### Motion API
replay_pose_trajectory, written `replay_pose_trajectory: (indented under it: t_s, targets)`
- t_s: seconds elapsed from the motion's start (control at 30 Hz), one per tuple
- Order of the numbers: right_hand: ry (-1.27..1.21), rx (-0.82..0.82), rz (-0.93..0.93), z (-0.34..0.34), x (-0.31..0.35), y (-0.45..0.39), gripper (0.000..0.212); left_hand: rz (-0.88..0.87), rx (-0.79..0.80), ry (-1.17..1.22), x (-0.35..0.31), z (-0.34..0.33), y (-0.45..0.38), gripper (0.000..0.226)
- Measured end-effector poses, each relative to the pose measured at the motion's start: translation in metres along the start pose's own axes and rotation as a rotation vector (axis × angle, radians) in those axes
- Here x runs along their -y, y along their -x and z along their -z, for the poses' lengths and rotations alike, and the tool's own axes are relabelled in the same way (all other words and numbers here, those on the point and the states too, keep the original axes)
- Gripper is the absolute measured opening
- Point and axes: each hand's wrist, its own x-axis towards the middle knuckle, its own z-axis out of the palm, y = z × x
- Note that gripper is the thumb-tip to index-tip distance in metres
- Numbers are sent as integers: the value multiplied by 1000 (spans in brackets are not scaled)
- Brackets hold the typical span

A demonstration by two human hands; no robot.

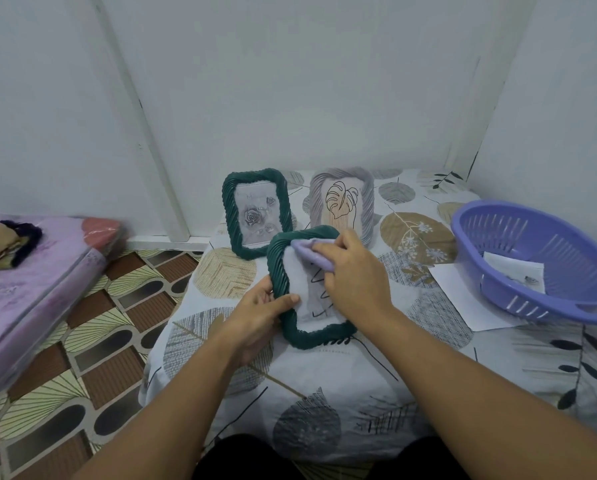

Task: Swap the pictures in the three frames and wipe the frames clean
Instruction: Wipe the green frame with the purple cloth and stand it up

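1. Our left hand (259, 311) grips the green frame (307, 289) by its left edge w/ thumb on front — tilted up for wiping, above the desk (324, 393).
2. Right hand (356, 271) presses a lilac cloth (311, 252) on the glass.
3. Two other frames (257, 213) stand behind — out of the way.

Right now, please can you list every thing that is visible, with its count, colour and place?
held frame: 1, dark green, tilted above the cloth, centre
cloth: 1, lilac, pressed on the held frame's glass
standing green frame: 1, dark green, rose picture, back left of the bed cover
grey frame: 1, grey-lilac, leaf drawing, back centre
basket: 1, purple, right side, paper inside
paper sheet: 1, white, under the basket
bed cover: 1, white with leaf print
mattress: 1, pink-purple, left on the floor
left hand: grips the held frame's left edge
right hand: holds the cloth
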Motion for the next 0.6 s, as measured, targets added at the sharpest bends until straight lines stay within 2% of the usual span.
replay_pose_trajectory:
  t_s: [0.07,0.2,0.33,0.5,0.6]
  targets:
    - [-6,-8,-19,0,0,0,38,-1,-1,2,-1,0,1,48]
    - [-6,49,74,-3,5,8,39,-4,6,18,-1,-1,2,47]
    - [-7,-16,-34,2,-2,2,38,4,6,-4,-3,-4,2,46]
    - [14,35,72,-3,5,10,35,-5,14,18,-2,-3,2,45]
    - [8,-22,-7,-1,-4,5,35,-8,16,5,-2,-3,2,45]
